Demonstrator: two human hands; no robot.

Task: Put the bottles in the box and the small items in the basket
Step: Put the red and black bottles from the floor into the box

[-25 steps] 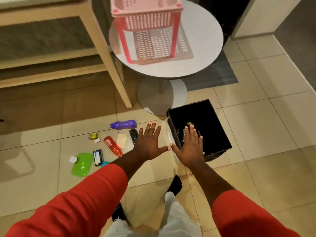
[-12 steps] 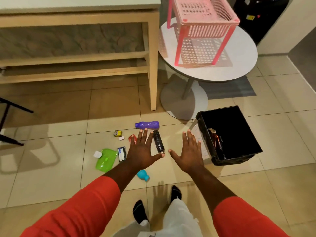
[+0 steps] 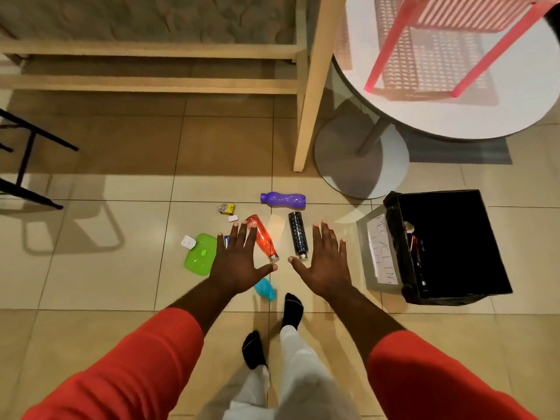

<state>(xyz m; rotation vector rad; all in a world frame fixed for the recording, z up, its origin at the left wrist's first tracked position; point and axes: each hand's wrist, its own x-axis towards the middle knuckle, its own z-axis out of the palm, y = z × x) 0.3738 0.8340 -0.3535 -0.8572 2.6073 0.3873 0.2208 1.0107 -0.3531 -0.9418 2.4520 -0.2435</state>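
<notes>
Head dipped lower and swung left: pink basket (image 3: 472, 13) now cut off at top edge. Both hands shifted off black box (image 3: 448, 247) toward floor clutter. Left hand (image 3: 239, 262) now covers most of dark card-like item, red bottle (image 3: 262, 237) uncovered beside it. Right hand (image 3: 325, 262) spread just beside black bottle (image 3: 298, 234), perhaps lower than before.

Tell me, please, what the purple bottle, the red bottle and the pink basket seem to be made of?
Purple bottle: likely plastic, opaque with a soft sheen and moulded waist. Red bottle: glossy and translucent-looking with a silvery cap; plastic or coated metal, I cannot tell which. Pink basket: moulded plastic, matte, with a perforated grid of slots.
</notes>
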